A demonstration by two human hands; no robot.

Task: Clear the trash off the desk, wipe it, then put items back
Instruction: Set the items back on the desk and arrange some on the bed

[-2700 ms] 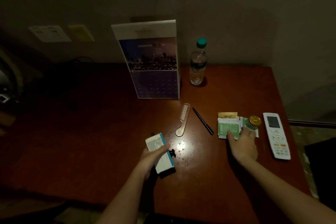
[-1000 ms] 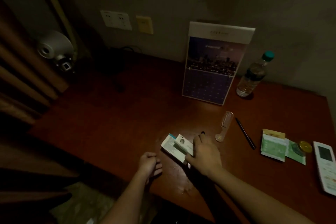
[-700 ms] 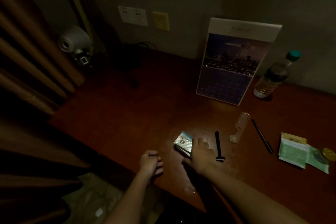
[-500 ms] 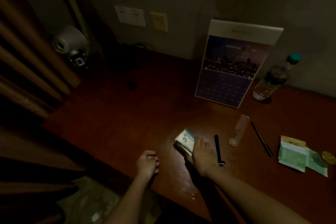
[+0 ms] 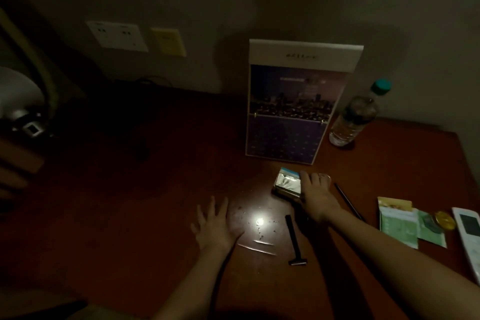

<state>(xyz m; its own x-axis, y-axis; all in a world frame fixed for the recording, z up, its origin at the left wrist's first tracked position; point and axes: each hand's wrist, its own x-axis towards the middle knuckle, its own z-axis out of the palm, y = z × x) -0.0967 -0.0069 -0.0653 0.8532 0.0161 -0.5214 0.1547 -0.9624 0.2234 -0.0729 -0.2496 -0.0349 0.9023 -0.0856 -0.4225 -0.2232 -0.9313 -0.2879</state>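
Note:
On the dark red desk [image 5: 130, 215] my right hand [image 5: 315, 193] rests on the right side of a small white and blue box [image 5: 287, 184] in front of the calendar; its fingers also cover the comb. My left hand [image 5: 215, 223] lies flat with fingers spread on the desk, left of a bright light spot with small dark crumbs [image 5: 259, 223]. A black razor [image 5: 294, 240] lies between my two forearms.
A standing calendar [image 5: 293, 104] and a water bottle [image 5: 355, 117] are at the back. A black pen [image 5: 349, 201], green sachets [image 5: 400, 221], a small gold-lidded jar [image 5: 445, 219] and a white remote [image 5: 468, 234] lie at the right. A lamp [image 5: 18, 101] stands far left.
My left hand opened from a fist and now lies flat on the desk. My right hand moved the box farther back toward the calendar, away from the razor.

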